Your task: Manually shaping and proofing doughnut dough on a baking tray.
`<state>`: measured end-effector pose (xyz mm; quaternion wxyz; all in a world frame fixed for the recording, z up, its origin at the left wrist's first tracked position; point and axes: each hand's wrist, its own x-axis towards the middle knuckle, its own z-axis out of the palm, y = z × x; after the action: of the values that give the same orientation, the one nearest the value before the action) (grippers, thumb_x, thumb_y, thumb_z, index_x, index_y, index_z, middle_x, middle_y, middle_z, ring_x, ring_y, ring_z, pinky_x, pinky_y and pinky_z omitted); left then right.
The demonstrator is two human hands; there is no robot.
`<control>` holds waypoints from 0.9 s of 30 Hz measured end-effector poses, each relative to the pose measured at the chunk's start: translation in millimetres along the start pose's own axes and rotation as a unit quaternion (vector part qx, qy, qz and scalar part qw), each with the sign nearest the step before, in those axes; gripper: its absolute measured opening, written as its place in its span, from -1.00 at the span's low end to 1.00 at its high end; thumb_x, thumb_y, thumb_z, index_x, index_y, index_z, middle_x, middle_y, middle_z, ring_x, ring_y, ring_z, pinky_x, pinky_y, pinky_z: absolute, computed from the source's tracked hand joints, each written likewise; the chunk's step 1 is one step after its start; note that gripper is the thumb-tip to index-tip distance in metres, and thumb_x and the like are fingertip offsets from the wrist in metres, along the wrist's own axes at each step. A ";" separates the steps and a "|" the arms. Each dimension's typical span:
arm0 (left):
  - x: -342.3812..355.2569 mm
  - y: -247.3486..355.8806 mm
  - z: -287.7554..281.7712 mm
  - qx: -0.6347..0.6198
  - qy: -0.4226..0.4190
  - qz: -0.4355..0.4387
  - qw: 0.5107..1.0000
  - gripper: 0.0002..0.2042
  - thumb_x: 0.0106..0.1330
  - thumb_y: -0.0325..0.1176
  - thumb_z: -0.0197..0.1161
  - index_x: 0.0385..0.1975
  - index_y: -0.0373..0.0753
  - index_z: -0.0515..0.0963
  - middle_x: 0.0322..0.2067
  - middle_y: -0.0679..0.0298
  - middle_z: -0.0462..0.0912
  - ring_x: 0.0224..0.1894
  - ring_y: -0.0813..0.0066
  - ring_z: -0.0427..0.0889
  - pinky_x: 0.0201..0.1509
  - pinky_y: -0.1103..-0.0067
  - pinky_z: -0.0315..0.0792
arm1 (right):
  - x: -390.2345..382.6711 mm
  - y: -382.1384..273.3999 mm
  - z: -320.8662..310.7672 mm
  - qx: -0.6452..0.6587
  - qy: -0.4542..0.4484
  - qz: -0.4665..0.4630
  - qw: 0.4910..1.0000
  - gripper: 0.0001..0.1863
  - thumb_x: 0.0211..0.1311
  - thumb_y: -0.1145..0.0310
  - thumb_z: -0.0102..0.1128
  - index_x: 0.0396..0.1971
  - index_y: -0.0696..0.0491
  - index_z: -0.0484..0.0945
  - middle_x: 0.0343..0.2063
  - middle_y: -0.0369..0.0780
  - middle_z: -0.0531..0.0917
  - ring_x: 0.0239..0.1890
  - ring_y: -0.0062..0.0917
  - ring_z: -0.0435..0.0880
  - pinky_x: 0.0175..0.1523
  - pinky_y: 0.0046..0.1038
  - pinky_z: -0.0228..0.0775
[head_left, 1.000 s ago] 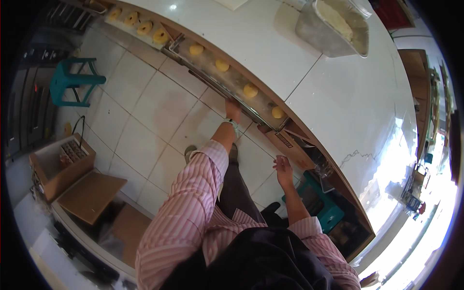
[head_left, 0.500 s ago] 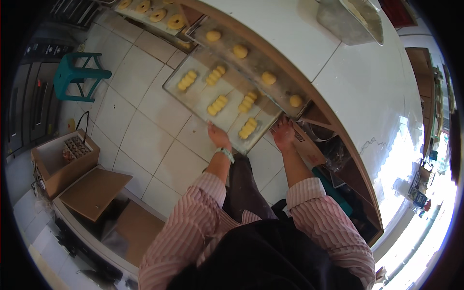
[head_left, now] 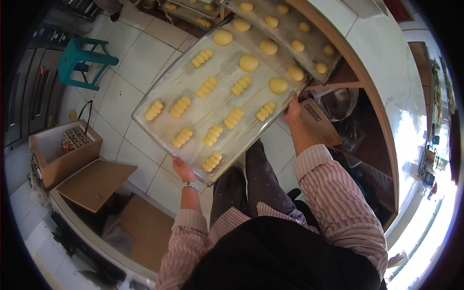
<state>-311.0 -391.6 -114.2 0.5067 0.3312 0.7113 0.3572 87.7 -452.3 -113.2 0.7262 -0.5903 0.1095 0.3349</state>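
We find both hands grasping the tray: the left hand beside its nearest corner, the right hand by its right corner. The tray is above the floor, beside the worktop, carrying ridged dough pieces and round dough balls. We note a second tray beyond.

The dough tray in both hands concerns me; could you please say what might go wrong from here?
The dough tray could tip, as the left hand and right hand hold only its edges; the segmented dough pieces might slide. Its far edge, close to the shelf tray, might knock that.
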 end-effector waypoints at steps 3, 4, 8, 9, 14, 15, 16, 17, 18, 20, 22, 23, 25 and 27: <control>11.4 -4.3 -56.3 0.036 0.013 0.020 0.999 -0.48 0.37 -0.05 -0.18 -0.10 -0.54 0.31 -0.21 0.01 0.48 -0.21 0.33 0.43 -0.07 0.48 0.32 | -30.1 20.9 6.7 -0.059 0.019 0.054 0.997 -0.31 0.24 -0.15 -0.24 0.11 0.17 0.20 0.02 -0.19 0.40 0.04 -0.41 0.40 0.13 -0.42 0.22; 14.2 -5.2 -77.6 0.058 -0.001 0.025 0.998 -0.44 0.36 -0.02 -0.18 -0.03 -0.54 0.29 -0.15 0.00 0.45 -0.17 0.34 0.42 -0.04 0.50 0.30 | -45.4 33.1 4.0 -0.045 0.006 0.046 0.998 -0.30 0.24 -0.15 -0.24 0.11 0.18 0.19 0.04 -0.19 0.39 0.05 -0.41 0.39 0.13 -0.42 0.22; 18.3 -19.9 -178.3 0.105 0.060 0.143 0.982 -0.54 0.38 -0.15 -0.19 -0.15 -0.56 0.36 -0.24 0.03 0.49 -0.25 0.37 0.42 -0.08 0.52 0.31 | -130.7 74.6 12.2 -0.017 -0.049 0.040 0.998 -0.29 0.24 -0.15 -0.24 0.13 0.20 0.17 0.08 -0.19 0.35 0.09 -0.42 0.35 0.16 -0.42 0.18; 8.0 -9.3 -184.3 0.087 0.036 0.120 0.988 -0.57 0.38 -0.18 -0.19 -0.14 -0.55 0.36 -0.22 0.05 0.49 -0.21 0.40 0.42 -0.06 0.54 0.31 | -147.3 75.0 -1.8 -0.009 -0.040 0.039 0.998 -0.28 0.25 -0.14 -0.25 0.14 0.20 0.15 0.10 -0.19 0.33 0.11 -0.43 0.32 0.17 -0.42 0.15; -13.3 39.9 -293.8 0.082 -0.034 0.155 0.984 -0.65 0.38 -0.35 -0.19 0.03 -0.49 0.26 -0.05 0.14 0.41 0.00 0.45 0.37 0.11 0.55 0.25 | -266.6 66.3 -17.2 -0.012 -0.011 0.093 0.996 -0.36 0.27 -0.12 -0.30 0.15 0.07 0.15 0.10 -0.25 0.34 0.10 -0.47 0.33 0.17 -0.36 0.18; -14.7 52.3 -311.5 0.085 -0.045 0.141 0.985 -0.64 0.38 -0.36 -0.20 0.06 -0.48 0.23 -0.03 0.14 0.39 0.01 0.44 0.36 0.13 0.55 0.23 | -287.3 60.9 -22.7 -0.008 -0.008 0.101 0.995 -0.37 0.27 -0.13 -0.29 0.14 0.07 0.17 0.09 -0.24 0.35 0.09 -0.48 0.34 0.16 -0.36 0.20; -15.8 67.6 -325.3 0.087 -0.058 0.126 0.986 -0.64 0.38 -0.37 -0.20 0.08 -0.47 0.20 0.00 0.13 0.37 0.02 0.43 0.35 0.14 0.54 0.22 | -307.0 56.7 -27.6 -0.004 -0.005 0.106 0.994 -0.37 0.26 -0.13 -0.28 0.12 0.07 0.18 0.07 -0.24 0.37 0.08 -0.48 0.36 0.15 -0.36 0.21; -14.3 92.1 -337.1 0.092 -0.062 0.125 0.986 -0.63 0.38 -0.35 -0.19 0.07 -0.48 0.21 -0.01 0.12 0.38 0.00 0.42 0.37 0.12 0.53 0.24 | -334.1 54.2 -23.4 0.010 -0.005 0.100 0.995 -0.38 0.26 -0.13 -0.27 0.11 0.07 0.20 0.06 -0.24 0.39 0.07 -0.48 0.37 0.13 -0.36 0.22; -19.5 112.4 -338.5 0.092 -0.065 0.121 0.986 -0.62 0.38 -0.32 -0.18 0.06 -0.49 0.23 -0.02 0.10 0.39 -0.03 0.40 0.39 0.10 0.52 0.27 | -356.2 40.5 -21.0 0.020 -0.007 0.090 0.996 -0.38 0.26 -0.13 -0.26 0.09 0.07 0.21 0.04 -0.24 0.40 0.06 -0.48 0.38 0.12 -0.37 0.24; -22.3 151.6 -332.5 0.090 -0.110 0.114 0.983 -0.61 0.38 -0.29 -0.17 0.04 -0.49 0.25 -0.04 0.09 0.40 -0.05 0.40 0.40 0.07 0.51 0.29 | -389.9 7.3 -15.7 0.038 -0.001 0.051 0.998 -0.39 0.25 -0.13 -0.25 0.07 0.07 0.22 0.02 -0.24 0.41 0.05 -0.47 0.39 0.11 -0.37 0.25; -25.7 181.6 -310.5 0.094 -0.154 0.103 0.978 -0.60 0.38 -0.26 -0.16 0.02 -0.50 0.27 -0.06 0.07 0.42 -0.08 0.39 0.42 0.04 0.50 0.32 | -404.4 -18.0 -17.4 0.054 0.008 0.016 0.998 -0.40 0.24 -0.13 -0.23 0.05 0.06 0.24 0.00 -0.24 0.43 0.03 -0.47 0.41 0.10 -0.37 0.26; -29.9 194.7 -288.3 0.068 -0.152 0.121 0.979 -0.56 0.38 -0.18 -0.17 -0.03 -0.52 0.31 -0.10 0.07 0.45 -0.11 0.40 0.44 -0.01 0.52 0.33 | -407.3 -28.4 -21.8 0.064 0.028 0.003 0.998 -0.40 0.23 -0.14 -0.21 0.04 0.06 0.25 -0.02 -0.24 0.43 0.02 -0.47 0.41 0.09 -0.37 0.26; -25.3 223.9 -257.9 0.035 -0.182 0.144 0.972 -0.52 0.38 -0.11 -0.17 -0.11 -0.52 0.38 -0.18 0.08 0.50 -0.20 0.43 0.46 -0.09 0.55 0.35 | -427.8 -53.0 -9.8 0.084 0.077 -0.017 0.993 -0.37 0.18 -0.18 -0.14 0.02 0.05 0.26 -0.06 -0.24 0.45 -0.02 -0.48 0.43 0.08 -0.38 0.27; -18.3 235.2 -224.4 0.084 -0.208 0.184 0.957 -0.55 0.38 -0.15 -0.15 -0.11 -0.53 0.37 -0.19 0.07 0.50 -0.20 0.43 0.44 -0.09 0.55 0.33 | -427.5 -73.3 -18.1 0.116 0.120 -0.066 0.984 -0.40 0.18 -0.16 -0.11 -0.04 0.08 0.28 -0.12 -0.23 0.47 -0.08 -0.50 0.47 0.00 -0.42 0.34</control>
<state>-495.4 -321.9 145.1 0.5395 0.5649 0.5443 0.3059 -184.2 -627.5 176.2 0.7920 -0.5439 0.1950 0.1974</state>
